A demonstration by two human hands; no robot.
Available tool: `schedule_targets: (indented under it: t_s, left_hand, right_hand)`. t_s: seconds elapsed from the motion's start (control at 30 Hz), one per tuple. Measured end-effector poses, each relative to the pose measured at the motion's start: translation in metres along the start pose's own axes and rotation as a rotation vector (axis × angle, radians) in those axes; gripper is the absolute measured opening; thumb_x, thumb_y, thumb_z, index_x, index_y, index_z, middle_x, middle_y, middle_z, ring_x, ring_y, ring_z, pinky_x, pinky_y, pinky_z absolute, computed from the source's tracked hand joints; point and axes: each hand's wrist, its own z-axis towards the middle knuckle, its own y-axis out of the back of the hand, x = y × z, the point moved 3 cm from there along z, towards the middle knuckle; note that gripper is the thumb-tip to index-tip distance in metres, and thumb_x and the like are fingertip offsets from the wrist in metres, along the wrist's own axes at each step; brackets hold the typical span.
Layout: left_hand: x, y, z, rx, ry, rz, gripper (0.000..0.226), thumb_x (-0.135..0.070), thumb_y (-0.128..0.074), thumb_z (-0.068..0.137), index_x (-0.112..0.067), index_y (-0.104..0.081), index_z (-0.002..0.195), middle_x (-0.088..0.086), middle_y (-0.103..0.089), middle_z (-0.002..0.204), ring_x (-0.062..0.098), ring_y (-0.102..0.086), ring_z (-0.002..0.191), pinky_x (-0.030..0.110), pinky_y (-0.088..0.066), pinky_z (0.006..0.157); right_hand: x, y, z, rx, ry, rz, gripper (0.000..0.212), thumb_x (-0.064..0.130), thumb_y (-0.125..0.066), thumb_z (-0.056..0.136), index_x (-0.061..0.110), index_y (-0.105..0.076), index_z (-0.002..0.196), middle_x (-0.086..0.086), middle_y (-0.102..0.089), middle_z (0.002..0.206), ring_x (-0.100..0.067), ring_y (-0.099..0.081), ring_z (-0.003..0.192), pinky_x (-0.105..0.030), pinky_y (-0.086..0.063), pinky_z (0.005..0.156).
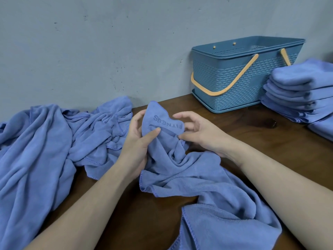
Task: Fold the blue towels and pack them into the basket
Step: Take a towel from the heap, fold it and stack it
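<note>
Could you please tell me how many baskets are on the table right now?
1: the blue basket stands at the table's far edge against the wall, left of the folded towel stack.

Dark wooden worktop [252, 130] set against a grey wall, carrying towels and a basket.

A heap of unfolded blue towels [45, 141] lies at the left; one crumpled towel [207, 192] lies at the near middle, its corner lifted off the wood. The blue basket [239, 82] with orange handles stands at the back by the wall, and just to its right sits a stack of folded towels [299, 92].
</note>
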Motion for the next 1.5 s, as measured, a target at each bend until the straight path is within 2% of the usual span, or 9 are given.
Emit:
schedule_targets:
  t_s: [0.17,0.4,0.5,0.6,0.73,0.9,1.23,1.4,1.5]
  left_hand:
    - [0.004,0.021,0.001,-0.103,-0.056,0.102,0.047,-0.010,-0.070,0.087,-0.037,-0.059,0.124,0.001,-0.056,0.142,0.025,-0.059,0.126,0.050,-0.049,0.105]
    - [-0.003,0.029,0.006,-0.142,-0.178,0.577,0.051,0.014,-0.048,0.093,-0.021,-0.055,0.129,-0.012,-0.057,0.121,-0.016,-0.056,0.092,0.008,-0.047,0.081]
    - [0.002,0.040,0.008,-0.122,-0.135,0.695,0.063,0.021,-0.041,0.088,-0.032,-0.062,0.114,-0.007,-0.059,0.123,-0.018,-0.054,0.099,0.002,-0.040,0.082]
    - [0.011,0.051,0.010,-0.097,-0.079,0.798,0.067,0.017,-0.042,0.090,-0.043,-0.066,0.107,-0.001,-0.057,0.126,-0.008,-0.053,0.105,0.001,-0.038,0.081]
    - [0.010,0.053,0.008,-0.125,-0.013,0.778,0.044,-0.005,-0.055,0.100,-0.033,-0.056,0.135,-0.020,-0.045,0.131,-0.028,-0.045,0.099,0.002,-0.040,0.084]
    - [0.003,0.054,0.016,-0.137,0.049,0.789,0.068,-0.014,-0.065,0.097,-0.023,-0.034,0.156,-0.011,-0.026,0.156,0.007,-0.034,0.141,0.029,-0.035,0.114]
    - [-0.003,0.057,0.089,-0.124,-0.033,1.085,0.077,-0.022,-0.065,0.097,-0.018,-0.021,0.160,0.000,-0.004,0.166,0.012,-0.011,0.152,0.015,-0.016,0.106]
    - [0.024,0.070,0.107,-0.098,0.018,1.246,0.077,-0.021,-0.070,0.092,-0.019,-0.029,0.157,0.004,0.000,0.167,0.021,-0.014,0.151,0.021,-0.017,0.112]
    - [0.025,0.065,0.101,-0.151,-0.062,1.373,0.064,-0.028,-0.069,0.091,-0.032,-0.042,0.150,0.000,-0.007,0.167,0.024,-0.013,0.150,0.041,-0.017,0.118]
  right_hand:
    - [0.000,0.015,0.005,-0.185,0.071,0.052,0.049,-0.017,-0.055,0.090,0.016,-0.053,0.126,-0.004,-0.062,0.084,-0.012,-0.060,0.066,-0.022,-0.047,0.059]
    - [-0.014,0.022,0.009,-0.283,0.063,-0.366,0.026,0.017,-0.072,0.090,0.028,-0.063,0.111,0.002,-0.067,0.091,-0.015,-0.063,0.087,-0.030,-0.052,0.083]
    - [-0.024,0.013,0.010,-0.189,0.009,-0.756,0.041,0.045,-0.070,0.080,0.039,-0.064,0.120,0.010,-0.064,0.112,-0.012,-0.052,0.108,-0.032,-0.044,0.100]
    - [-0.023,0.006,0.012,-0.079,0.016,-0.933,0.045,0.040,-0.070,0.079,0.047,-0.060,0.122,0.015,-0.058,0.115,-0.012,-0.042,0.110,-0.030,-0.038,0.099]
    - [-0.025,0.008,0.013,-0.080,0.103,-0.771,0.019,0.019,-0.074,0.082,0.035,-0.063,0.086,0.012,-0.056,0.075,-0.007,-0.048,0.075,-0.030,-0.041,0.077]
    - [-0.003,0.024,0.018,-0.263,0.085,-0.245,0.016,0.001,-0.055,0.095,0.017,-0.058,0.092,-0.002,-0.054,0.057,-0.017,-0.041,0.054,-0.027,-0.031,0.052]
    - [0.016,0.054,0.091,-0.382,-0.107,0.149,0.015,0.015,-0.045,0.089,0.026,-0.050,0.080,0.002,-0.061,0.088,-0.018,-0.056,0.083,-0.039,-0.053,0.080]
    - [-0.007,0.069,0.127,-0.423,-0.044,-0.451,0.020,0.008,-0.066,0.086,0.020,-0.051,0.091,-0.001,-0.053,0.090,-0.015,-0.049,0.080,-0.026,-0.039,0.068]
    - [-0.027,0.072,0.137,-0.278,-0.084,-0.856,0.042,-0.001,-0.060,0.080,0.018,-0.056,0.117,-0.009,-0.056,0.124,-0.028,-0.056,0.112,-0.034,-0.046,0.096]
